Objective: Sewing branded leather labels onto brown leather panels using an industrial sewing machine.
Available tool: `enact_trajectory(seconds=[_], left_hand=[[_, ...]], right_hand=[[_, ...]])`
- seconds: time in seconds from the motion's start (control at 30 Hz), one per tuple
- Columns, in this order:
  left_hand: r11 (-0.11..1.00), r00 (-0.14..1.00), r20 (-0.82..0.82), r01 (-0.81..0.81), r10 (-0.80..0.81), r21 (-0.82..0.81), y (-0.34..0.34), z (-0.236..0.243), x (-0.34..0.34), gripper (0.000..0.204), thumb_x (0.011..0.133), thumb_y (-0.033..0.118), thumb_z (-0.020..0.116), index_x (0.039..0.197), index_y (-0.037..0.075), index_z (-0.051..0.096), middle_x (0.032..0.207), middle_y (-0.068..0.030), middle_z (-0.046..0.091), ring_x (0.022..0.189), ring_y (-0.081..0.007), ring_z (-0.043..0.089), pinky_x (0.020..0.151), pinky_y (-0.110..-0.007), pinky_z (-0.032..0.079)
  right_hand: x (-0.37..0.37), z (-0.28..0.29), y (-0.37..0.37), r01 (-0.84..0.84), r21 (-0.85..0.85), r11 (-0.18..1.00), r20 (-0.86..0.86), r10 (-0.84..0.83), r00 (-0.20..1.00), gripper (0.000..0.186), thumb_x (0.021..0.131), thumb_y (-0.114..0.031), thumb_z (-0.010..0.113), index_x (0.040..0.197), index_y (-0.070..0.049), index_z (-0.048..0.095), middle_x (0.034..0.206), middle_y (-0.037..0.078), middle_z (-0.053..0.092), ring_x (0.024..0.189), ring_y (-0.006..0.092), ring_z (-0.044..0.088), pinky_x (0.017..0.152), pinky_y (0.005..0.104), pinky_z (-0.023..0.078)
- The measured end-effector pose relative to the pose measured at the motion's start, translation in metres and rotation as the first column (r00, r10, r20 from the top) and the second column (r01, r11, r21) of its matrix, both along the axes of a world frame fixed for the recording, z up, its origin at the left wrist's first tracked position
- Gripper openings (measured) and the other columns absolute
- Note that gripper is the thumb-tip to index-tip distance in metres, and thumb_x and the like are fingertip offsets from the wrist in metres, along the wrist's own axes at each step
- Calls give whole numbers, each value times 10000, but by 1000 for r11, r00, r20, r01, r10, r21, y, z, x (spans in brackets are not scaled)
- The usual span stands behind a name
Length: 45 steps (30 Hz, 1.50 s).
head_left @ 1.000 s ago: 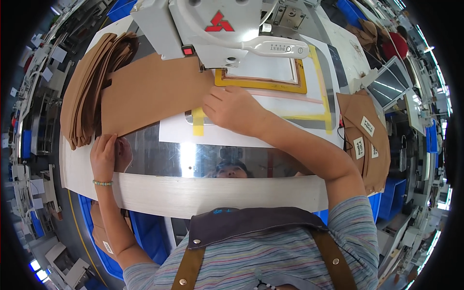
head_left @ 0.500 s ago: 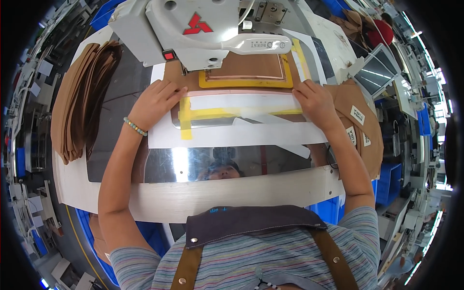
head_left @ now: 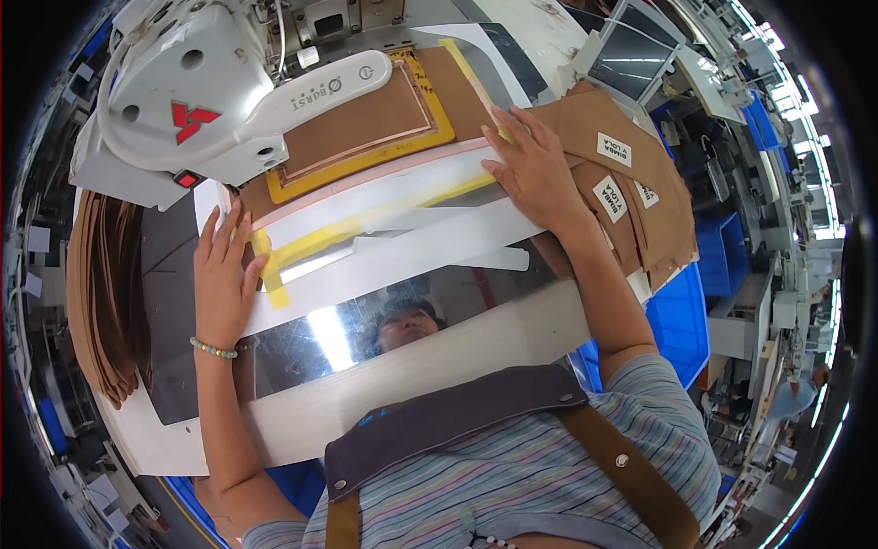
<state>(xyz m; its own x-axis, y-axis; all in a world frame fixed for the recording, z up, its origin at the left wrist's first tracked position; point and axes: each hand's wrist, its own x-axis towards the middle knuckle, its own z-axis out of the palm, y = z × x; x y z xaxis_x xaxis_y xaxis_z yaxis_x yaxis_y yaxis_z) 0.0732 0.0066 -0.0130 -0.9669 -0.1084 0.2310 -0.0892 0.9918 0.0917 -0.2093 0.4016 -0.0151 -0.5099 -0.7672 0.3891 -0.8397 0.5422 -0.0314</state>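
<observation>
A flat brown sheet [head_left: 366,108], looking like paper or leather, lies under a yellow-edged rectangular frame [head_left: 375,166] beside the white sewing machine head [head_left: 197,101]. My left hand [head_left: 222,284] rests flat near the sheet's left corner, its fingers stretched out and empty. At the right end my right hand [head_left: 535,174] is open, fingers spread over the sheet's edge and the white backing. Between the hands run a thin pink strip [head_left: 375,183] and yellow tape [head_left: 334,240] on white sheeting [head_left: 412,261]. What lies right under my fingertips is hidden.
Folded brown pieces [head_left: 101,293] are stacked at the left. More brown pieces with white labels [head_left: 640,174] lie at the right, below a tilted screen [head_left: 631,55]. A shiny metal plate [head_left: 384,320] is nearest me, and a blue bin [head_left: 679,316] stands beside the table.
Both hands have gone from closed fingers at the brown sheet's two ends to open, outstretched fingers. The whole view has turned, so the table now looks tilted.
</observation>
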Motion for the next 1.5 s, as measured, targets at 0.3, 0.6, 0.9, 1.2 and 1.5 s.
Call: enact_trajectory(seconds=[0.3, 0.6, 0.9, 1.2, 1.5], left_hand=[[998, 999, -37, 20, -18, 54, 1, 3, 6, 579, 970, 200, 719, 1525, 84, 599, 1675, -144, 466, 1537, -414, 416, 1253, -511, 362], [999, 999, -21, -33, 33, 4, 3, 4, 3, 545, 990, 271, 715, 1501, 98, 637, 1656, -149, 489, 1530, -399, 425, 1243, -488, 378], [994, 998, -39, -42, 46, 102, 4, 5, 5, 517, 976, 225, 730, 1472, 98, 664, 1644, -160, 507, 1512, -396, 453, 1232, -485, 385], [985, 999, -54, 20, -11, 171, -11, -6, 9, 480, 1030, 177, 650, 1506, 114, 645, 1658, -158, 500, 1536, -369, 448, 1274, -494, 300], [994, 1000, -21, -14, 16, 104, -4, -4, 4, 518, 1043, 205, 646, 1554, 127, 604, 1680, -137, 481, 1554, -363, 429, 1279, -490, 306]], right_hand=[[1, 1, -4, -14, 47, 999, 47, 12, 999, 490, 1073, -382, 624, 1421, -41, 680, 1610, 136, 522, 1524, 355, 418, 1238, 503, 343], [4, 6, -4, 2, 89, 996, 92, -10, 996, 479, 1073, -318, 618, 1503, -108, 636, 1647, 126, 492, 1547, 362, 390, 1247, 497, 334], [5, 5, 1, -10, 52, 999, 110, 4, 994, 473, 1075, -332, 620, 1486, -99, 653, 1624, 131, 518, 1547, 358, 393, 1242, 501, 338], [-1, -2, 2, -28, -52, 998, 26, 29, 999, 446, 1034, -303, 680, 1423, -84, 684, 1556, 131, 568, 1498, 351, 458, 1205, 505, 392], [-47, 78, 105, 468, -48, 882, -188, -468, 863, 136, 920, -143, 744, 1037, -85, 783, 1113, 93, 742, 1062, 306, 676, 905, 453, 561]])
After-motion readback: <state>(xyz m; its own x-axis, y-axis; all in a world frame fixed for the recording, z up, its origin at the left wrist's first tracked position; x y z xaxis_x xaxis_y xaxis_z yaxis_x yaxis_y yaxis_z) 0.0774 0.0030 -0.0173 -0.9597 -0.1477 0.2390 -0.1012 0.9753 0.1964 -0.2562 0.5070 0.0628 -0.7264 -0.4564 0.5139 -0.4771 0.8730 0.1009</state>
